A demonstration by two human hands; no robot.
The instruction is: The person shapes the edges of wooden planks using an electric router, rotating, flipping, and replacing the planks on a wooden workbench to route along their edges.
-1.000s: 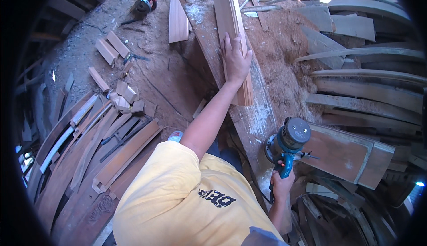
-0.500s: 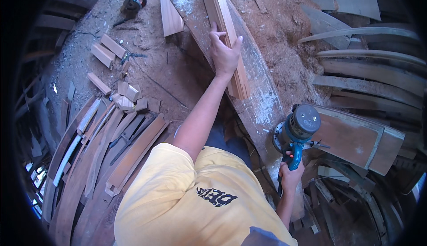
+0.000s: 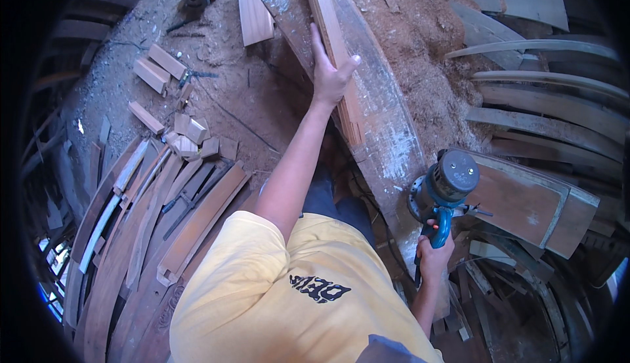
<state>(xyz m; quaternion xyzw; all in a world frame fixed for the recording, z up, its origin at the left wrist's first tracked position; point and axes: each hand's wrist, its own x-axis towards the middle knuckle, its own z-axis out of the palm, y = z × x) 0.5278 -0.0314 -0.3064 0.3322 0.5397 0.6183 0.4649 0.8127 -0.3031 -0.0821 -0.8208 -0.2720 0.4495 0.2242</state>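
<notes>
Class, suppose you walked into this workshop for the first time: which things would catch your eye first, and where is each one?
The blue power router, held by its handle in the right hand at lower right, stands out against all the brown. Next comes the left hand, stretched up the middle and pressed on a narrow wooden strip lying along a long curved plank. Curved boards fan across the lower left.

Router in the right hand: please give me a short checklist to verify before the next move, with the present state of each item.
1. Right hand closed on the router handle: ok.
2. Left hand flat on the wood strip, steadying it: ok.
3. Left hand well apart from the router: ok.
4. Router resting on the plank: ok.
5. Router cord clear of the path: cannot tell.
6. Floor clear: not ok, offcuts and sawdust lie around.
</notes>
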